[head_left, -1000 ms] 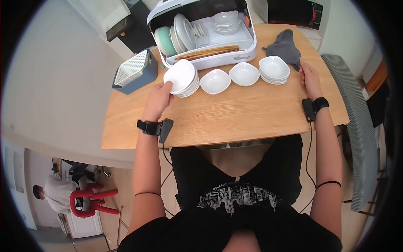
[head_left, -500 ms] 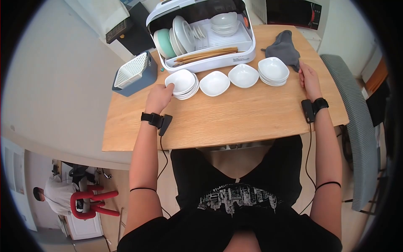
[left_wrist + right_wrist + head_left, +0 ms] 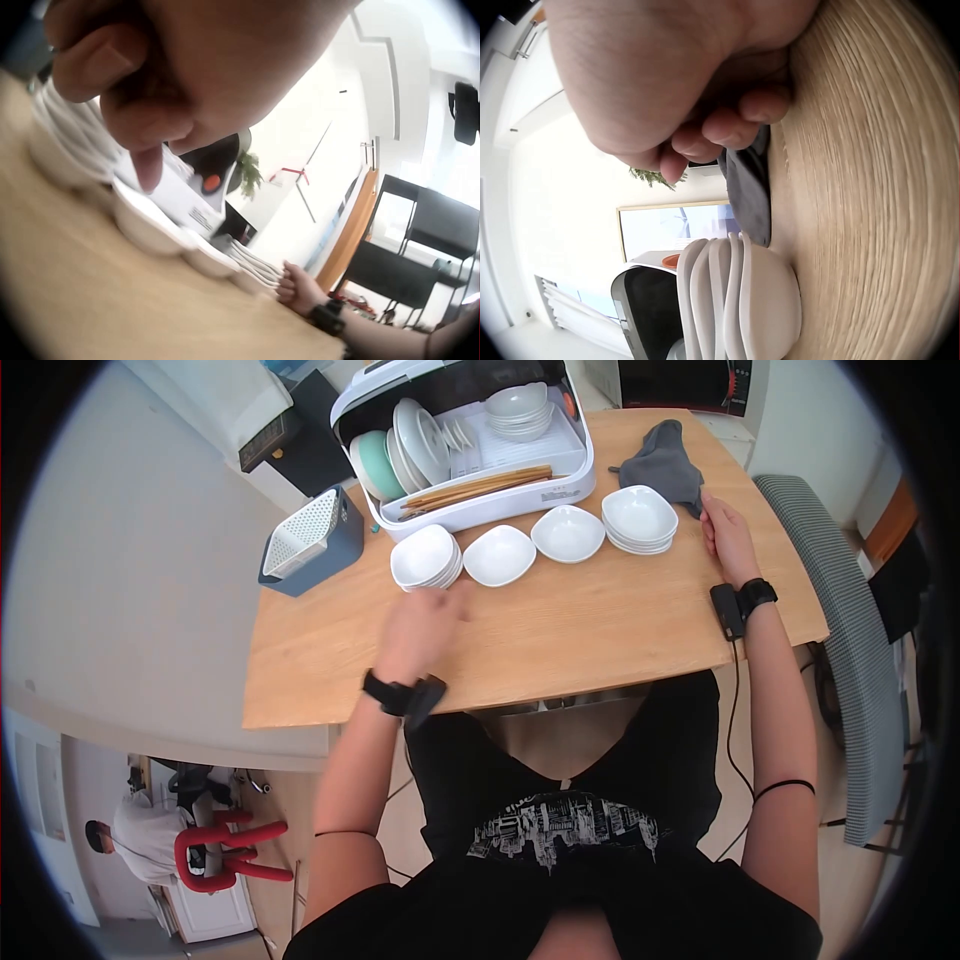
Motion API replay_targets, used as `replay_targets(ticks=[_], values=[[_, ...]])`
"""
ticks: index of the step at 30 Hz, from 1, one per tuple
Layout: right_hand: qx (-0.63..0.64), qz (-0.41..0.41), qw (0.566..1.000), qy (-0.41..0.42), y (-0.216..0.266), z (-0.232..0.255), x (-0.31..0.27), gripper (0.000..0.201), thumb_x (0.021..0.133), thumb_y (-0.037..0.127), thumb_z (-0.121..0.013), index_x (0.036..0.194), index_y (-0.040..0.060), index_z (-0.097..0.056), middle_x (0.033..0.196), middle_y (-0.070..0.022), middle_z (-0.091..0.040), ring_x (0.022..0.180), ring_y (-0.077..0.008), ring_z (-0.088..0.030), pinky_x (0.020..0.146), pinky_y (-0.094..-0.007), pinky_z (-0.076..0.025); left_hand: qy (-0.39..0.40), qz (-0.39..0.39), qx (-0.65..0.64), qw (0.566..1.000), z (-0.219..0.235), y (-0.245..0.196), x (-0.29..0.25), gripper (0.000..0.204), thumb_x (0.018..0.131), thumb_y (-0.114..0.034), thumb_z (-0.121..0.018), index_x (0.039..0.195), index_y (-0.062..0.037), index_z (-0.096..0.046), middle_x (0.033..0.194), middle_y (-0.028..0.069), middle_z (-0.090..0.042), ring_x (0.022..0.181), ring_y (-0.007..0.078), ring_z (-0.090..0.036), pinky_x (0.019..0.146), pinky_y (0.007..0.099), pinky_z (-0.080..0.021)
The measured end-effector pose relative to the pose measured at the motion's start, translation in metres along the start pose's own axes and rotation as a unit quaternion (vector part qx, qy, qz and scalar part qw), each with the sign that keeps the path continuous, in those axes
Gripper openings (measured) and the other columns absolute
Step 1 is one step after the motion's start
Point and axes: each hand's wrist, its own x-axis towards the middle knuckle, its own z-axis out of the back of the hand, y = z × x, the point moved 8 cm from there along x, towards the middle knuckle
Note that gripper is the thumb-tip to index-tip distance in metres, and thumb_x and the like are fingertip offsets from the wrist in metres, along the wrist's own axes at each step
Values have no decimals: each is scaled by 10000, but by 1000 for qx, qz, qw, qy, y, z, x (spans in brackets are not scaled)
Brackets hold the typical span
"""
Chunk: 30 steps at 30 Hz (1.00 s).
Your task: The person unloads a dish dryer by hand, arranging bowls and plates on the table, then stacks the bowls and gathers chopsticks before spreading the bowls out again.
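Note:
Four groups of white bowls stand in a row: a left stack point(image 3: 423, 556), two single bowls point(image 3: 499, 556) point(image 3: 568, 534), and a right stack point(image 3: 640, 518). My left hand point(image 3: 420, 632), blurred, is just on the near side of the left stack and holds nothing. The left wrist view shows this hand point(image 3: 202, 67) with bent fingers above the bowls point(image 3: 146, 225). Beside a grey cloth point(image 3: 662, 468), my right hand point(image 3: 730, 540) rests on the table, fingers loosely curled. In the right wrist view no object shows in the hand point(image 3: 667, 75); the cloth point(image 3: 750, 191) lies beyond.
Behind the bowls stands an open white dish box point(image 3: 480, 512) with plates, bowls and chopsticks point(image 3: 475, 490). A blue basket point(image 3: 335, 550) is at the table's left. A grey bench point(image 3: 835, 590) runs along the right side. Further off at lower left, a person point(image 3: 150, 840) is by a red chair.
My left hand has let go of the top bowl on the left stack, which was tilted and then settled, and has moved right and closer to me. The right hand stays by the cloth.

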Motion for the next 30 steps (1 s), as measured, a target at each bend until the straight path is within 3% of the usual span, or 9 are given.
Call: replay_targets(ticks=[1,2,3,4,5,8,12,18,30], values=[[-1,6,1000,5,1,-1,1,415,1118,456,-626,848,141,-610,635,83,-450,530,-41,-386,490,-236,-287,88,23,-66,994,-24,-7,-5,637,1081,-579,-601,954,11,-808,651,97,-696,549,191,-638,573,350,-492],[-2,7,1000,7,0,-2,2,415,1118,456,-626,848,141,-610,635,83,-450,530,-41,-386,490,-236,-287,86,23,-68,994,-30,-8,-3,637,1081,-579,-601,954,11,-808,651,97,-696,549,191,-638,573,350,-492],[0,5,1000,3,-2,-2,4,416,1119,453,-626,845,140,-609,636,83,-450,532,-42,-389,489,-237,-288,197,110,-223,948,-55,-1,-2,638,1090,-587,-593,1068,24,-776,668,63,-691,516,146,-586,516,304,-437],[1,3,1000,-3,-1,-1,4,417,1120,450,-625,842,140,-609,636,83,-451,534,-43,-392,489,-238,-289,300,189,-368,860,-76,-4,-6,658,1099,-596,-585,1183,37,-744,684,29,-686,482,101,-533,458,258,-382],[0,6,1000,-7,0,1,3,417,1120,450,-625,842,140,-609,636,83,-451,534,-43,-392,489,-238,-289,290,223,-404,838,-75,-4,-3,631,1120,-572,-565,1278,27,-683,711,6,-686,438,81,-462,402,223,-291],[6,6,1000,-6,2,-1,0,420,1117,452,-628,834,143,-606,638,84,-452,536,-43,-390,491,-238,-289,253,245,-422,835,-84,12,25,555,1132,-534,-558,1222,-5,-699,720,9,-696,451,90,-491,406,231,-306],[21,-11,1000,-6,0,0,0,420,1117,455,-629,831,149,-609,652,81,-455,554,-48,-392,511,-242,-301,228,201,-370,878,-83,20,37,437,1129,-426,-513,1180,-24,-674,849,57,-749,532,121,-586,439,260,-368],[19,3,1000,6,9,-3,-7,429,1117,452,-627,842,123,-613,684,74,-487,601,-47,-412,553,-248,-332,169,131,-344,914,-59,-10,31,371,1100,-365,-510,1060,-25,-651,841,89,-752,532,145,-637,434,267,-382],[9,8,1000,-2,10,-6,-5,441,1124,463,-619,818,148,-574,652,82,-464,555,-39,-395,510,-237,-307,258,93,-305,912,-102,-58,82,403,1124,-413,-482,1127,-52,-662,879,45,-736,538,105,-520,478,271,-363]])
